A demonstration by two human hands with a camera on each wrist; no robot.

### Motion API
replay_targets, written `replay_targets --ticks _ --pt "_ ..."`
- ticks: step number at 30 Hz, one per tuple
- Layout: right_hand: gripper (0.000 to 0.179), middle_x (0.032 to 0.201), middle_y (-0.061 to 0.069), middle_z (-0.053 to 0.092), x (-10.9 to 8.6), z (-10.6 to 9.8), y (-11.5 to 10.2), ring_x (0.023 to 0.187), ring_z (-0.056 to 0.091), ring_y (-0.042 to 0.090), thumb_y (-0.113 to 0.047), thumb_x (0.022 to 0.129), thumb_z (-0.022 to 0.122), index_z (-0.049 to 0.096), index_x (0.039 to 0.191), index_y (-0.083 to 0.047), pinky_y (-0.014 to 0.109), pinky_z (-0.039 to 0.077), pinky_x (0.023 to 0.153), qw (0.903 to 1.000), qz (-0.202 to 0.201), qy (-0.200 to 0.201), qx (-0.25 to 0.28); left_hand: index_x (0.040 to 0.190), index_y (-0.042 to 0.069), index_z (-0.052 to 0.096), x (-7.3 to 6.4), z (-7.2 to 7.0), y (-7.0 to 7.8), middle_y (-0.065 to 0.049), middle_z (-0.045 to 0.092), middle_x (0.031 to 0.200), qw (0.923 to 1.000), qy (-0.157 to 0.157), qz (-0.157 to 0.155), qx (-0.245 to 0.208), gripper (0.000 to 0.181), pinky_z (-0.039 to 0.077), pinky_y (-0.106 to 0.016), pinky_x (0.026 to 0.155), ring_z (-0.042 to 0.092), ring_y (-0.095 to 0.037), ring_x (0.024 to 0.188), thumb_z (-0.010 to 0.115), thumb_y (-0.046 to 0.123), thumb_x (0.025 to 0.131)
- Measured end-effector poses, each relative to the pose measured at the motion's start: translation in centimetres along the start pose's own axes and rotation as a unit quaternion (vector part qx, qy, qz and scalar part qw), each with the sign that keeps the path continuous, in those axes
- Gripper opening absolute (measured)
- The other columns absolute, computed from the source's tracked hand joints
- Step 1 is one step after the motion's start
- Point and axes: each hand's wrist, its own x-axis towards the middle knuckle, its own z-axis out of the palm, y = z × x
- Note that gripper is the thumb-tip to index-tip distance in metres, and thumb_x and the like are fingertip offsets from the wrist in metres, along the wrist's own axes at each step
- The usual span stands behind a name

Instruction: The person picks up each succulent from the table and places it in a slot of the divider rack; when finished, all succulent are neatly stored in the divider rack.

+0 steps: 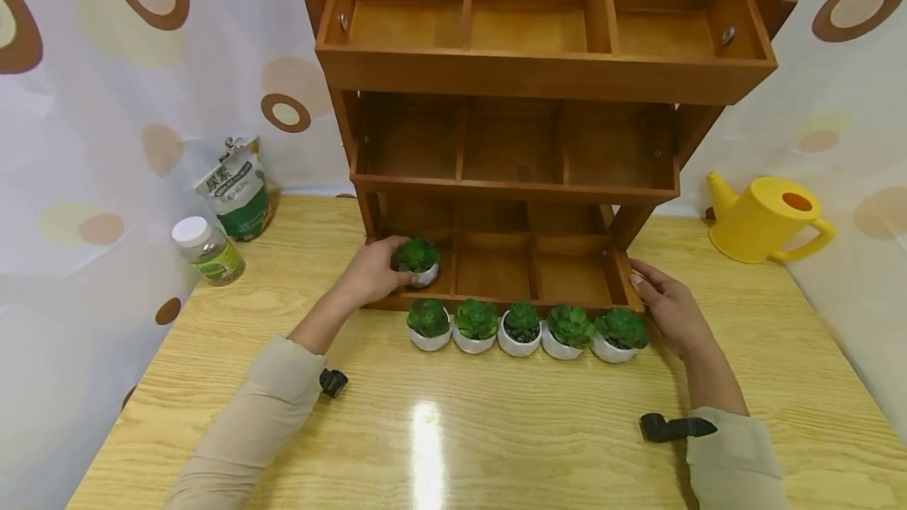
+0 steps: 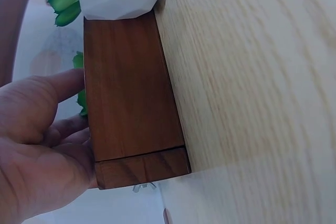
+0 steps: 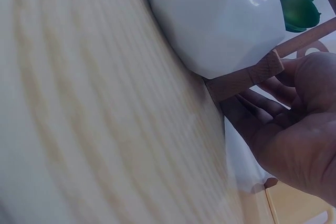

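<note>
My left hand (image 1: 374, 267) holds a small succulent in a white faceted pot (image 1: 424, 275) inside the bottom-left compartment of a three-tier wooden shelf (image 1: 546, 83). In the left wrist view, the front board (image 2: 131, 87) hides most of that pot, and bits of green leaf show behind the fingers. At the right end of the bottom tier, my right hand (image 1: 668, 304) grips the side wall, thumb near its top edge. Several matching potted succulents (image 1: 520, 337) stand in a row on the table along the shelf's front.
A yellow watering can (image 1: 761, 219) stands right of the shelf. To the left are a white-capped jar (image 1: 212, 254) and a green-and-white pouch (image 1: 241, 195). The wooden table (image 1: 538, 431) meets a patterned cloth backdrop (image 1: 212, 77). The upper tiers have divided compartments.
</note>
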Motion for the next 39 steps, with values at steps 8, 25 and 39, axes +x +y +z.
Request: replay_targets --ticks 8,25,39 --pt "0.065 0.161 0.026 0.033 0.0 0.1 0.1 0.135 0.052 0.019 -0.043 0.11 0.033 0.018 0.163 -0.008 0.006 0.047 0.088 1.0 -0.001 -0.001 0.001 0.16 0.012 0.032 -0.5 -0.3 -0.6 -0.022 0.052 0.15 0.9991 0.004 0.027 -0.033 0.083 0.047 -0.052 0.108 0.053 -0.038 0.136 0.076 0.023 0.091" --pt "0.066 0.159 0.029 0.035 -0.2 0.2 0.1 0.118 0.053 -0.003 -0.042 0.11 0.033 0.017 0.163 -0.006 0.006 0.048 0.087 0.9999 -0.013 0.002 0.005 0.163 0.028 0.022 -4.6 -2.3 0.0 -0.013 0.041 0.161 0.9949 0.016 0.064 -0.077 0.093 0.039 -0.055 0.115 0.043 -0.036 0.146 0.077 0.043 0.09" --pt "0.066 0.161 0.027 0.032 0.2 0.1 0.1 0.145 0.039 0.042 -0.045 0.11 0.031 0.015 0.163 -0.008 0.009 0.049 0.092 1.0 -0.001 0.0 -0.005 0.162 0.034 0.023 -7.7 -2.9 0.4 -0.001 0.042 0.161 0.9948 0.022 0.06 -0.08 0.096 0.034 -0.061 0.117 0.039 -0.033 0.149 0.079 0.05 0.085"
